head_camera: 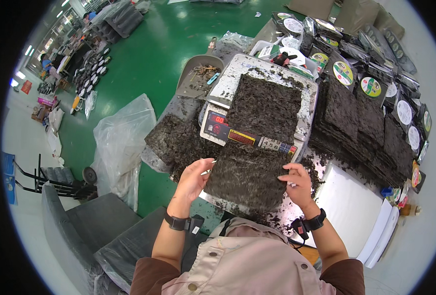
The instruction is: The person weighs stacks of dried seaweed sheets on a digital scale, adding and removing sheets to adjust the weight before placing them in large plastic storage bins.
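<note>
A dark sheet of dried seaweed (249, 180) is held between my two hands in front of my apron, slightly blurred. My left hand (194, 180) grips its left edge, and my right hand (299, 182) has the right edge by the fingertips. Just beyond stands a digital weighing scale (218, 96) with a metal pan and a lit red display. Another seaweed piece (266, 107) lies on that pan and hangs over part of the keypad. To the right rise tall stacks of seaweed sheets (354, 125). More seaweed (173, 140) lies left of the scale. Loose flakes are scattered about.
A dustpan (197, 73) with debris sits behind the scale's left side. Labelled packets (343, 72) are heaped at the back right, beside a white bin (262, 46). A white board (345, 206) lies on the right. Clear plastic sheeting (122, 140) and wrapped grey bundles (103, 214) stand at left.
</note>
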### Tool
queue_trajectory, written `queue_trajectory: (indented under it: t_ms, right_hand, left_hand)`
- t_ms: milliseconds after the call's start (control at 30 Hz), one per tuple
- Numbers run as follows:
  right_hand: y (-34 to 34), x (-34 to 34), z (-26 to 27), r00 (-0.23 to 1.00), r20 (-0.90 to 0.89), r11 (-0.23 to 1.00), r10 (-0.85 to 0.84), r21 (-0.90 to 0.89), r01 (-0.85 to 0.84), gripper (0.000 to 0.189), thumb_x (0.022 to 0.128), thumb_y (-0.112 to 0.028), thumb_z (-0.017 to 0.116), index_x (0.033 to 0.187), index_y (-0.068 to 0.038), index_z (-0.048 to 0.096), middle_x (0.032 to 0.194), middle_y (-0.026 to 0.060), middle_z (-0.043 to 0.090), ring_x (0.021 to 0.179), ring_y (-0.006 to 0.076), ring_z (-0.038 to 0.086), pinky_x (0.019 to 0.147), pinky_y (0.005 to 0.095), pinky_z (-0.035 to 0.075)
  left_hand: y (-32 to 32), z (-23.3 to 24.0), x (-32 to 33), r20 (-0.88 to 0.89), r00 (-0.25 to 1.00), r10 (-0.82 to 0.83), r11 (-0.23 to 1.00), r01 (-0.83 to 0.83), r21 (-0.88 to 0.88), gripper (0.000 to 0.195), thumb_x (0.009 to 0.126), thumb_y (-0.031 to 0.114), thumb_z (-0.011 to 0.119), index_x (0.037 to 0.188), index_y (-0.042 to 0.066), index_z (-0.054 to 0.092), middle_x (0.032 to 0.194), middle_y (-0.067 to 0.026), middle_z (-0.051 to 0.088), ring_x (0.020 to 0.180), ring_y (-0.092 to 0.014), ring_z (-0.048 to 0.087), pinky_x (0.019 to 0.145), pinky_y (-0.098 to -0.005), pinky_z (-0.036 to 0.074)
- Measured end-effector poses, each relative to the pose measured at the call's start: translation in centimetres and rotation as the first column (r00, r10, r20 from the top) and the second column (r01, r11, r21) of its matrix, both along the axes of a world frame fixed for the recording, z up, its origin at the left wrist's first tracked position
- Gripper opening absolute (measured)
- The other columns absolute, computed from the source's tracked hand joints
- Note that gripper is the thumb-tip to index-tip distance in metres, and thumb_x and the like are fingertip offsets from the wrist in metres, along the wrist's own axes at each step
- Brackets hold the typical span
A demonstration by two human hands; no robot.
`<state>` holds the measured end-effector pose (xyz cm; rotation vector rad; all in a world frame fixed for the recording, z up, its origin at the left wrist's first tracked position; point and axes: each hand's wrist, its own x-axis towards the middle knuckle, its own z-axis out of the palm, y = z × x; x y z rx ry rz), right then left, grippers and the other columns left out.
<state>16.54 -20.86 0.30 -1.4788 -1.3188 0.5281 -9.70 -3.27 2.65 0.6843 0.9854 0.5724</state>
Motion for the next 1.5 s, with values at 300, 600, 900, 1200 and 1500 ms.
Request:
queue_trajectory:
  t_ms: [300,600,900,1200,1500]
  right_hand:
    - [-1.5,0.6,-3.6,0.921,0.359,0.977,-0.154,0.196,0.087,0.032,0.066,0.016,0.056,0.089,-0.006,0.061,0.110,0.0129,0.052,0.082,0.0235,0.060,0.068,0.0307,0.051]
    - [0.9,1.6,2.1,0.934,0.338,0.991,-0.112,0.101,0.082,0.017,0.072,0.001,0.066,0.087,-0.003,0.060,0.074,0.0061,0.056,0.060,0.0163,0.054,0.052,0.0258,0.043]
    - [11.0,7.2,5.4,0.801,-0.451,0.919,-0.394,-0.204,0.338,0.052,0.084,-0.017,0.065,0.125,0.009,0.045,0.061,-0.0039,0.050,0.051,0.0038,0.041,0.045,0.0199,0.033]
    - [8.4,7.6,3.5,0.775,-0.244,0.800,-0.583,-0.008,0.599,0.023,0.087,-0.012,0.061,0.104,0.002,0.057,0.085,0.0011,0.058,0.068,0.0053,0.051,0.059,0.0197,0.042]
    - [-4.7,-0.4,-7.0,0.940,0.068,0.799,0.333,-0.551,-0.243,0.017,0.084,-0.021,0.058,0.091,-0.007,0.064,0.083,0.0109,0.063,0.068,0.0254,0.060,0.062,0.0336,0.049]
  left_hand:
    - [-0.6,-1.1,0.6,-0.011,0.986,-0.165,0.981,0.166,0.097,0.020,0.079,-0.006,0.062,0.089,0.010,0.056,0.079,0.0054,0.058,0.060,-0.002,0.049,0.049,-0.0151,0.038]
    - [-0.5,-1.4,0.4,-0.057,0.998,-0.016,1.000,0.015,-0.004,0.018,0.091,0.026,0.055,0.084,0.009,0.054,0.084,-0.0015,0.060,0.073,-0.011,0.058,0.064,-0.0291,0.050]
    - [-4.1,-11.2,1.0,-0.193,0.552,-0.811,0.571,0.819,-0.056,0.028,0.088,0.037,0.058,0.103,0.014,0.064,0.096,0.0054,0.063,0.083,-0.007,0.057,0.069,-0.0223,0.045]
    - [-14.3,-22.1,5.1,-0.031,-0.153,-0.988,-0.156,0.979,0.131,0.045,0.097,0.033,0.038,0.130,0.003,0.046,0.132,-0.0096,0.049,0.120,-0.019,0.046,0.103,-0.0272,0.032]
    - [-6.8,-24.3,9.1,-0.306,0.647,-0.698,0.561,0.760,0.328,0.036,0.086,0.013,0.056,0.122,0.007,0.053,0.107,-0.0021,0.059,0.087,-0.014,0.057,0.072,-0.0295,0.050]
